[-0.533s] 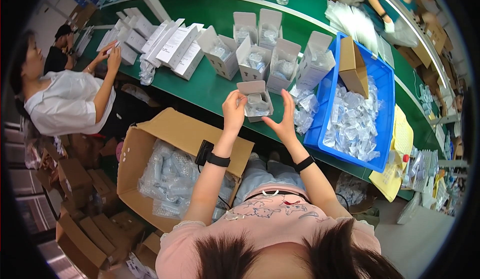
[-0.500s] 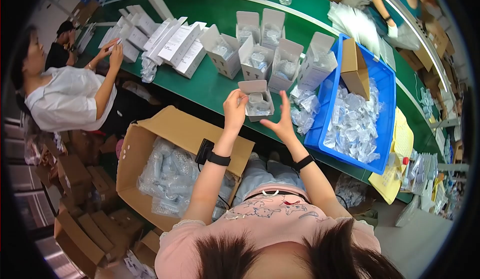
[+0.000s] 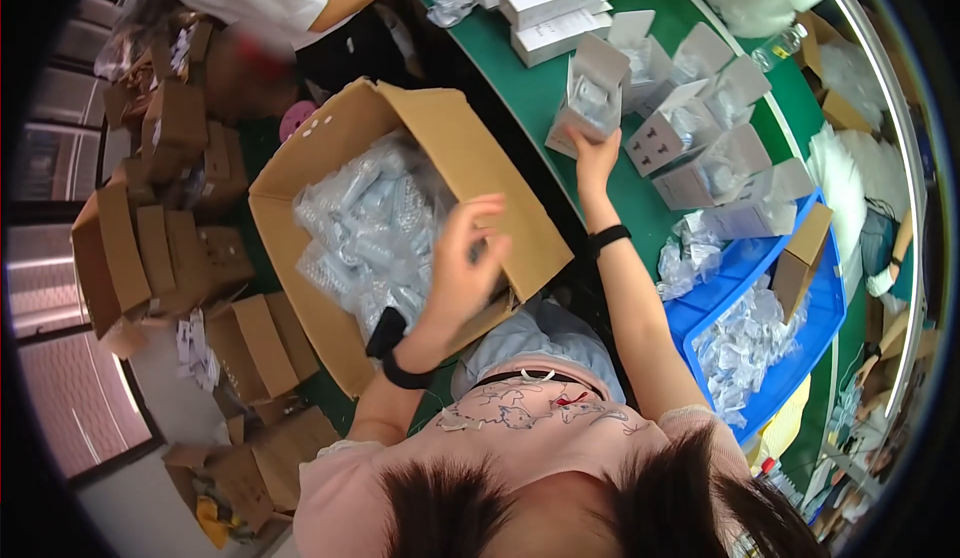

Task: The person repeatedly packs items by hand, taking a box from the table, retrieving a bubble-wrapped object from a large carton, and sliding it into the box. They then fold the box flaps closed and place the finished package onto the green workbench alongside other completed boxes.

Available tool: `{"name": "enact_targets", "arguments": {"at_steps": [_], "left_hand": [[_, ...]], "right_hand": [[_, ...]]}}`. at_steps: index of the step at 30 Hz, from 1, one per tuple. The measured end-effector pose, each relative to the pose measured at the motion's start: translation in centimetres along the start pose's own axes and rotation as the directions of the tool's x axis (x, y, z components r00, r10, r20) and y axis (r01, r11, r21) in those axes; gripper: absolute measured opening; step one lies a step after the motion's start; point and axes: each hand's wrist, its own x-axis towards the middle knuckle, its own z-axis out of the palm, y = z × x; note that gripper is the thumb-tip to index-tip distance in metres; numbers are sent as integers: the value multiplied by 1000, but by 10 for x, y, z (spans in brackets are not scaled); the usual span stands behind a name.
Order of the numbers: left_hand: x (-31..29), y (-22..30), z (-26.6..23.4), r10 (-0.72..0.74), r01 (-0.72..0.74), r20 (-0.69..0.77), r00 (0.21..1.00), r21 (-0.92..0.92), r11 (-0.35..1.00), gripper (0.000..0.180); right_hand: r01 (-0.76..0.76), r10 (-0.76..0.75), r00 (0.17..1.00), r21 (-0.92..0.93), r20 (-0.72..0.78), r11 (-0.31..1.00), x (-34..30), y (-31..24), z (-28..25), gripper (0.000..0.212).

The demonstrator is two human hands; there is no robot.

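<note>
One box (image 3: 588, 108), right hand (image 3: 596, 156) holding; printed white cartons (image 3: 552, 2)

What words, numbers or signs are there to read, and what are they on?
No words are readable.
Stacked white cardboard boxes: grey print, too blurred to read.
Clear plastic bottle: any lettering is too small to read.
Open white cardboard box at the right hand: any marks are too blurred.
</note>
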Motion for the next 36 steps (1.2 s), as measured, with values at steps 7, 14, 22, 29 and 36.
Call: {"name": "enact_targets", "arguments": {"at_steps": [7,14,22,29,36], "left_hand": [[-38,-80,-89,-294,342,-188,937,325,882,24],[-4,-67,-17,-256,256,-9,967,-17,966,24],[32,-79,10,-217,223,115,969,-47,974,22],[18,-75,-5,-216,188,-52,975,-320,929,16],[-18,-83,-46,-327,198,-282,902,-403,894,14]], "right_hand": [[119,-114,990,-53,81,991,-5,7,10,83],[123,-83,986,-283,148,951,-56,-17,-38,67],[663,-640,741,-63,204,746,18,-185,57,28],[215,-82,975,-968,206,132,142,-99,219,47],[234,82,969,-972,232,-20,180,-60,245,50]]}}
